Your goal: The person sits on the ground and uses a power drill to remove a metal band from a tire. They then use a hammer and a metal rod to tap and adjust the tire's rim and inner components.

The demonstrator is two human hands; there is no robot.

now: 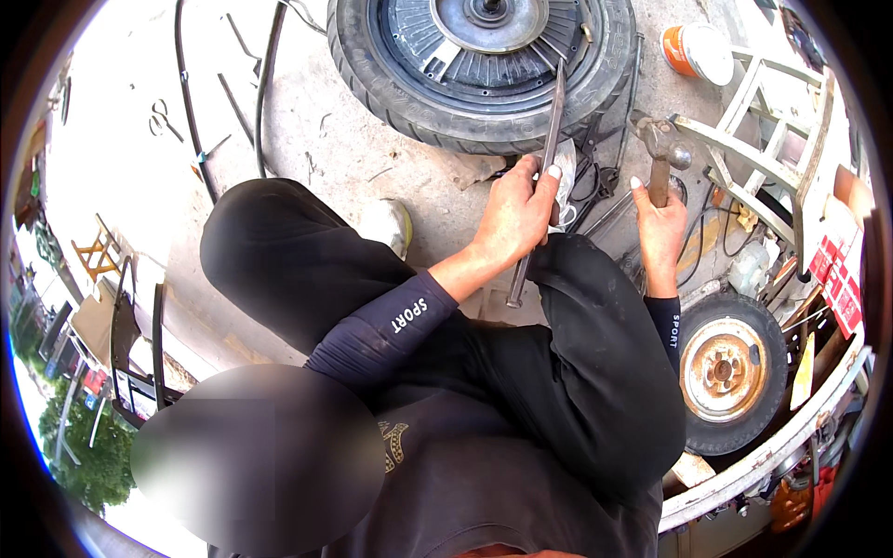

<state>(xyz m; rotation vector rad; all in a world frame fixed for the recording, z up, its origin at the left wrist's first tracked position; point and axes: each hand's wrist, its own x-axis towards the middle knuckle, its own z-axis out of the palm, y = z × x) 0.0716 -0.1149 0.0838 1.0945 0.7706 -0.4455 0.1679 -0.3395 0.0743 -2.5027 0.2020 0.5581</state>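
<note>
A large black-tyred wheel (409, 110) with a grey finned metal hub (465, 65) lies flat on the floor in front of me. My left hand (521, 205) is closed round a long flat pry bar (554, 121). The bar slants up and away, its far tip at the hub's outer edge on the near right side; the near end points down between my knees. My right hand (661, 232) grips a ball-peen hammer (664, 147) by its wooden handle, head up, right of the bar and apart from it.
An orange-and-white tub (696, 52) stands right of the wheel, by a pale metal frame (781, 139). Further right are a small wheel with a rusty white rim (724, 369) and a red-and-white box (839, 270). Scissors (164, 121) and long black strips (189, 102) lie at left.
</note>
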